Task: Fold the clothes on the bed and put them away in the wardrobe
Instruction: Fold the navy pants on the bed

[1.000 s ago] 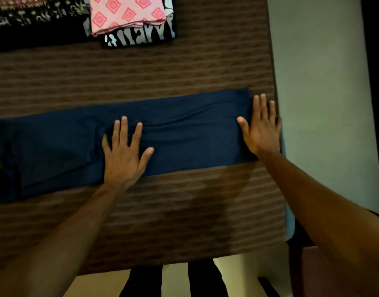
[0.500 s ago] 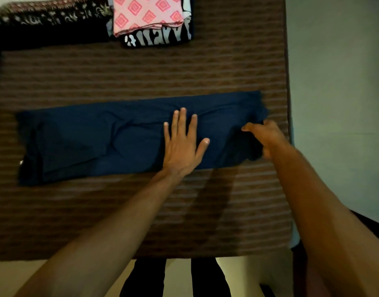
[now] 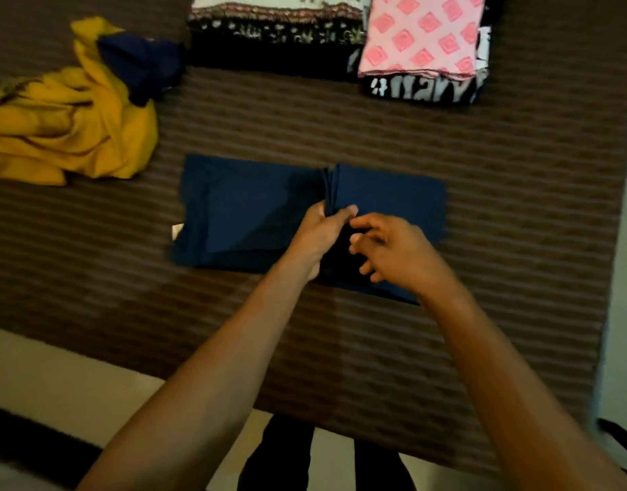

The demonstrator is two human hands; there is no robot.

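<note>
Left hand (image 3: 320, 230) pinching the raised edge of the blue cloth (image 3: 255, 210), thumb on top. Right hand (image 3: 390, 249) just beside it, fingers curled and blurry; cannot tell if gripping anything. Blue cloth half folded on the bed (image 3: 446, 349), right under both hands.

Could slip out of the pinch and flop open. Could fold crooked if pulled unevenly.

Striped brown bed cover. Past the hands, folded piles, pink cloth (image 3: 421, 33) on top. Far left, a yellow heap (image 3: 71, 125), still unfolded. Pale floor (image 3: 39, 366) near the body.

Bare forearms (image 3: 205, 366) (2), dark trousers (image 3: 280, 455).
</note>
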